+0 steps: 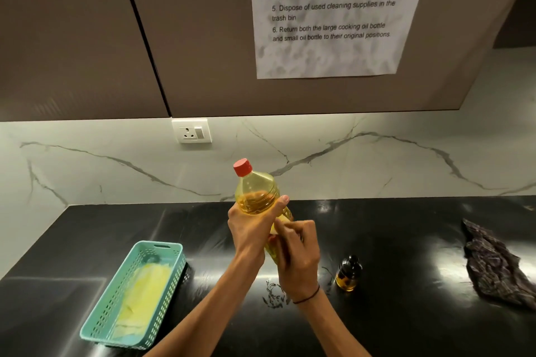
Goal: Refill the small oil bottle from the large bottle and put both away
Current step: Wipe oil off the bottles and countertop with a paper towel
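The large oil bottle (255, 194), yellow with a red cap, is held tilted above the black counter. My left hand (252, 229) grips it around the middle. My right hand (298, 249) presses a small pale cloth or tissue against the bottle's lower body; what exactly it holds is partly hidden. The small oil bottle (348, 274), clear with a black cap and some amber oil inside, stands upright on the counter to the right of my right wrist, apart from both hands.
A teal perforated basket (174, 264) with yellow cloths inside lies at the front left. A dark crumpled cloth (493, 264) lies at the right. Smears mark the counter (272, 295) below my hands. A wall socket (191, 130) and an instruction sheet (330, 9) are behind.
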Demonstrator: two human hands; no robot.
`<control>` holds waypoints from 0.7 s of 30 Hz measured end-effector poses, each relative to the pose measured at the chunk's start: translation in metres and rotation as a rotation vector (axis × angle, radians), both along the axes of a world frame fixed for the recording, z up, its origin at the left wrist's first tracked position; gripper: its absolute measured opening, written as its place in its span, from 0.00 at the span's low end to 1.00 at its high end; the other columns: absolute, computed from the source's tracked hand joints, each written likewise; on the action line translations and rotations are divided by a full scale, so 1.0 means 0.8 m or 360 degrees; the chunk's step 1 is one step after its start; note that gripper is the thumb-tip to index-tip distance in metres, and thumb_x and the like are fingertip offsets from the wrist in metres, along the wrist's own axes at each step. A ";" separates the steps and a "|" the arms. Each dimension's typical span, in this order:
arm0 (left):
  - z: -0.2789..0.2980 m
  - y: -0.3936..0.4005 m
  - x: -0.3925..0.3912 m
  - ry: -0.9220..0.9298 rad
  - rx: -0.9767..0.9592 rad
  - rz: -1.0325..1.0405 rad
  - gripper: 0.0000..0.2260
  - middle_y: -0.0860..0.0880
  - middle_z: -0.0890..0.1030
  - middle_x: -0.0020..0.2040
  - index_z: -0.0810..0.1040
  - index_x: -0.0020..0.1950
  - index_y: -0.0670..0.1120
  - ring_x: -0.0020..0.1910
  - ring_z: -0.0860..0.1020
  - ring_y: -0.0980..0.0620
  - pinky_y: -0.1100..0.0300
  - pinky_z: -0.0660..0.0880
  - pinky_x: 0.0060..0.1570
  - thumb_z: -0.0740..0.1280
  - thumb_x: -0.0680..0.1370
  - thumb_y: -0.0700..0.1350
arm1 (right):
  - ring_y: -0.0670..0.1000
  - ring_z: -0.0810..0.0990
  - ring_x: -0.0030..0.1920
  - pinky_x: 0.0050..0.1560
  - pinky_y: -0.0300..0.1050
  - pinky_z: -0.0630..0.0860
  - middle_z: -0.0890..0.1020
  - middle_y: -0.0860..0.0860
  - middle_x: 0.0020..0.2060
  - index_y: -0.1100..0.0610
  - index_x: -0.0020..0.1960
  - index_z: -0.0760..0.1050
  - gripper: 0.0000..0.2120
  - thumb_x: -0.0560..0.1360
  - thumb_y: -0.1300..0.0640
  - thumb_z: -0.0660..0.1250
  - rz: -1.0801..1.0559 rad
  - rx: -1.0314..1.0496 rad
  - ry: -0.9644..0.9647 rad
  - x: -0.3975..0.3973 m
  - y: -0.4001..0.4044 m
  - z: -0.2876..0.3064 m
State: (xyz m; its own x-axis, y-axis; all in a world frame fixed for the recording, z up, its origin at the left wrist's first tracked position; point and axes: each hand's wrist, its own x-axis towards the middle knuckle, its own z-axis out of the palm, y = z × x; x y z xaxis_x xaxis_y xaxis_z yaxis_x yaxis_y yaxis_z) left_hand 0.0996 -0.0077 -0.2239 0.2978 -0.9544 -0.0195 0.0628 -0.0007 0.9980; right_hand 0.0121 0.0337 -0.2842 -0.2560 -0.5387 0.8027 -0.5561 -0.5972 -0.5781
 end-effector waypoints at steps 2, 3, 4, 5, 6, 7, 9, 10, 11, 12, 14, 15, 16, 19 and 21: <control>0.012 0.008 -0.002 0.0046 -0.0070 -0.0044 0.21 0.48 0.88 0.41 0.85 0.49 0.47 0.43 0.88 0.50 0.45 0.85 0.54 0.85 0.62 0.54 | 0.45 0.79 0.48 0.49 0.36 0.80 0.79 0.53 0.49 0.60 0.53 0.80 0.10 0.82 0.53 0.66 -0.0031 0.0054 -0.0263 0.001 -0.005 0.009; 0.016 0.012 -0.002 0.0079 -0.0096 -0.0074 0.20 0.48 0.88 0.41 0.85 0.48 0.46 0.43 0.88 0.49 0.44 0.85 0.54 0.85 0.62 0.52 | 0.45 0.80 0.48 0.48 0.37 0.80 0.80 0.52 0.47 0.60 0.51 0.80 0.09 0.81 0.54 0.67 -0.0044 0.0147 -0.0489 -0.001 -0.008 0.021; 0.019 0.016 -0.001 0.0115 -0.0128 -0.0115 0.19 0.46 0.88 0.42 0.85 0.48 0.47 0.44 0.88 0.47 0.42 0.85 0.55 0.86 0.62 0.51 | 0.46 0.82 0.46 0.47 0.40 0.81 0.81 0.51 0.44 0.59 0.49 0.79 0.07 0.80 0.55 0.68 -0.0015 0.0266 -0.0711 -0.006 -0.012 0.032; 0.020 0.019 0.002 0.0141 -0.0164 -0.0164 0.20 0.45 0.88 0.44 0.85 0.47 0.48 0.45 0.88 0.46 0.42 0.85 0.55 0.88 0.61 0.50 | 0.49 0.83 0.45 0.48 0.45 0.83 0.83 0.51 0.42 0.57 0.48 0.80 0.04 0.79 0.57 0.70 0.0093 0.0439 -0.0883 -0.015 -0.016 0.042; 0.020 0.021 0.007 0.0161 -0.0208 -0.0235 0.20 0.44 0.88 0.46 0.86 0.47 0.49 0.47 0.88 0.44 0.42 0.85 0.55 0.87 0.60 0.50 | 0.52 0.84 0.45 0.49 0.49 0.84 0.83 0.53 0.40 0.57 0.47 0.81 0.03 0.79 0.59 0.71 0.0266 0.0630 -0.0984 -0.027 -0.021 0.048; 0.020 0.022 0.012 0.0190 -0.0254 -0.0319 0.19 0.43 0.88 0.48 0.86 0.48 0.51 0.49 0.88 0.42 0.43 0.85 0.54 0.86 0.60 0.50 | 0.57 0.84 0.45 0.50 0.54 0.85 0.84 0.57 0.40 0.58 0.46 0.81 0.03 0.78 0.59 0.72 0.0469 0.0800 -0.1022 -0.039 -0.024 0.053; 0.022 0.023 0.023 0.0308 -0.0296 -0.0512 0.24 0.41 0.88 0.51 0.85 0.53 0.50 0.52 0.87 0.40 0.47 0.85 0.53 0.84 0.59 0.50 | 0.60 0.82 0.45 0.53 0.61 0.83 0.82 0.65 0.43 0.62 0.47 0.81 0.06 0.77 0.58 0.73 0.0831 0.1033 -0.1032 -0.061 -0.028 0.060; 0.023 0.022 0.028 0.0374 -0.0279 -0.0605 0.30 0.40 0.87 0.53 0.83 0.57 0.47 0.54 0.87 0.40 0.46 0.85 0.54 0.85 0.58 0.52 | 0.59 0.81 0.46 0.54 0.62 0.81 0.81 0.68 0.45 0.63 0.48 0.81 0.08 0.77 0.58 0.74 0.0938 0.1129 -0.1017 -0.069 -0.029 0.061; 0.025 0.022 0.031 0.0415 -0.0248 -0.0692 0.37 0.39 0.87 0.54 0.80 0.60 0.44 0.55 0.86 0.39 0.44 0.84 0.55 0.87 0.56 0.55 | 0.59 0.81 0.46 0.55 0.61 0.81 0.81 0.68 0.45 0.64 0.48 0.81 0.08 0.77 0.58 0.74 0.0996 0.1215 -0.0984 -0.074 -0.029 0.060; 0.028 0.021 0.033 0.0421 -0.0244 -0.0760 0.41 0.40 0.87 0.55 0.78 0.61 0.43 0.56 0.86 0.39 0.43 0.84 0.55 0.87 0.55 0.58 | 0.58 0.81 0.46 0.54 0.59 0.82 0.81 0.67 0.45 0.65 0.49 0.81 0.08 0.77 0.59 0.74 0.1041 0.1308 -0.0944 -0.078 -0.029 0.056; 0.033 0.020 0.035 0.0428 -0.0264 -0.0865 0.40 0.42 0.87 0.55 0.78 0.60 0.45 0.57 0.86 0.39 0.43 0.84 0.55 0.87 0.55 0.61 | 0.57 0.81 0.44 0.49 0.53 0.82 0.82 0.61 0.42 0.64 0.48 0.81 0.07 0.78 0.59 0.72 0.1177 0.1489 -0.0906 -0.080 -0.028 0.048; 0.036 0.020 0.034 0.0444 -0.0260 -0.0895 0.39 0.43 0.87 0.54 0.78 0.59 0.45 0.56 0.86 0.40 0.43 0.84 0.54 0.86 0.55 0.61 | 0.56 0.81 0.44 0.48 0.51 0.82 0.82 0.59 0.41 0.64 0.48 0.80 0.07 0.79 0.59 0.71 0.1269 0.1545 -0.0956 -0.082 -0.023 0.045; 0.039 0.022 0.034 0.0455 -0.0258 -0.0916 0.38 0.44 0.88 0.53 0.78 0.58 0.46 0.55 0.86 0.41 0.44 0.85 0.53 0.86 0.55 0.61 | 0.56 0.81 0.43 0.47 0.50 0.81 0.82 0.58 0.40 0.63 0.47 0.80 0.06 0.79 0.60 0.71 0.1353 0.1560 -0.1077 -0.083 -0.016 0.042; 0.043 0.026 0.034 0.0446 -0.0259 -0.0910 0.39 0.44 0.88 0.52 0.77 0.58 0.45 0.55 0.87 0.41 0.45 0.84 0.51 0.87 0.56 0.61 | 0.56 0.84 0.45 0.48 0.51 0.83 0.83 0.58 0.43 0.60 0.45 0.80 0.05 0.77 0.59 0.70 0.1308 0.1331 -0.1519 -0.084 0.018 0.042; 0.042 0.028 0.034 0.0400 -0.0254 -0.0853 0.39 0.43 0.87 0.52 0.77 0.59 0.45 0.55 0.86 0.40 0.45 0.84 0.51 0.87 0.56 0.61 | 0.57 0.85 0.49 0.51 0.52 0.84 0.85 0.58 0.45 0.60 0.48 0.81 0.04 0.77 0.59 0.71 0.0924 0.1013 -0.1239 -0.081 0.035 0.044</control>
